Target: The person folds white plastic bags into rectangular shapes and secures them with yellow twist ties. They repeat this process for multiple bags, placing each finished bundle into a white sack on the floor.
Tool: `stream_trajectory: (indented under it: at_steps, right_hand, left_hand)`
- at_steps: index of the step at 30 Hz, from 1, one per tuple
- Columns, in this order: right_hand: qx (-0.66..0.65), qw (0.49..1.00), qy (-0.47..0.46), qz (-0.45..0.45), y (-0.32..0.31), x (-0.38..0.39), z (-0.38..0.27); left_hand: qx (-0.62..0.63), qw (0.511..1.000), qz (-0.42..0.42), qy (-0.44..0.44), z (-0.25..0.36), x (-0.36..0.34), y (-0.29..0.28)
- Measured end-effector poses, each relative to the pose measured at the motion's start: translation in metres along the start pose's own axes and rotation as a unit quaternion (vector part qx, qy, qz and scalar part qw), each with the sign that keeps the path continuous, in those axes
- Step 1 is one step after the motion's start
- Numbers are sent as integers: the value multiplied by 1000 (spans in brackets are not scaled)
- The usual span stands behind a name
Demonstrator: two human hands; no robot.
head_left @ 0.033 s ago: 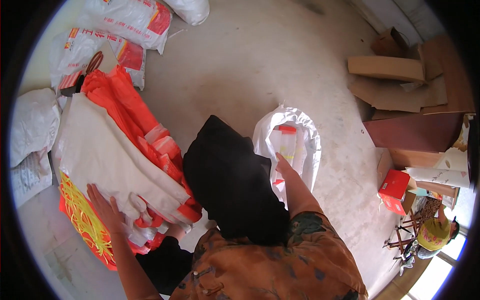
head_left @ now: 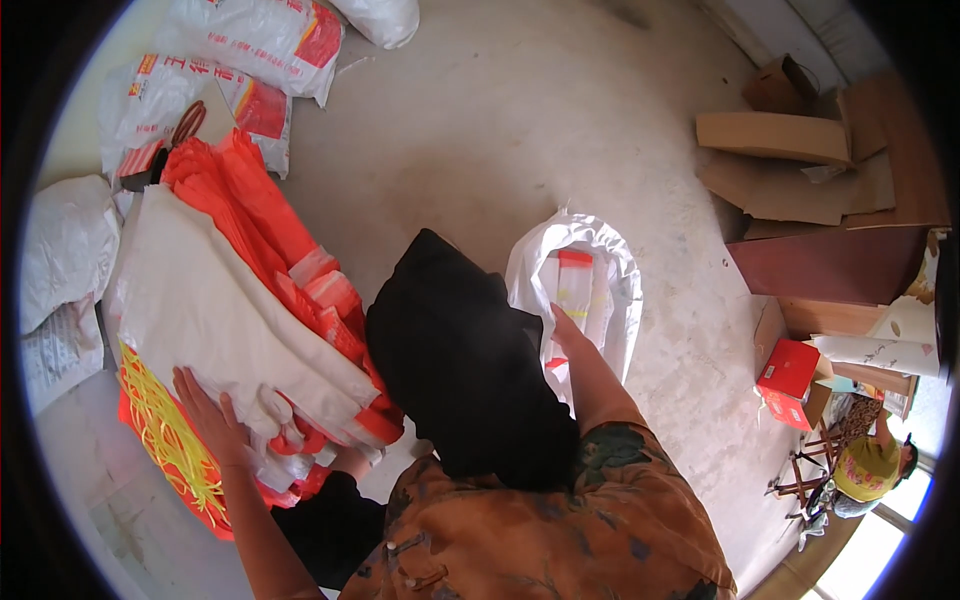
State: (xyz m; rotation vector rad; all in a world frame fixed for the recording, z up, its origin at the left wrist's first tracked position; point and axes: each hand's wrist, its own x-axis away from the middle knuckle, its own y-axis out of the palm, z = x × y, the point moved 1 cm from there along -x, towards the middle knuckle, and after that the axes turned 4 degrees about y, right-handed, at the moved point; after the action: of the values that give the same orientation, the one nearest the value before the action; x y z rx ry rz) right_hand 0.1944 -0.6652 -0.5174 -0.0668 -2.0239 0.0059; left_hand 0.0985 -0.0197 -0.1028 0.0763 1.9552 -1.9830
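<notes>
My left hand lies flat, fingers apart, on a stack of white sheeting layered with red plastic material. Yellow strips on red material lie beside it at the lower left. My right hand reaches to the inside of an open white sack, which holds pale, flat pieces with red ends; its fingers are bent and partly hidden, and what they grip is unclear. A large black cloth-covered shape is between my two hands.
Printed white sacks and plain ones line the left. Scissors lie above the stack. Cardboard, a maroon box and a red box are at the right, where another person in yellow is near a wooden folding seat.
</notes>
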Motion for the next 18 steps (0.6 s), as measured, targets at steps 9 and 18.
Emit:
stream_trajectory:
  at_steps: [9, 18]
  right_hand:
    - [166, 984, 47, -37, 16, 14, -1]
    - [172, 931, -312, 75, -21, 1, -39]
  left_hand:
    - [-20, 1000, -5, -5, 3, 3, -13]
    - [-23, 999, -23, -14, 11, 1, -19]
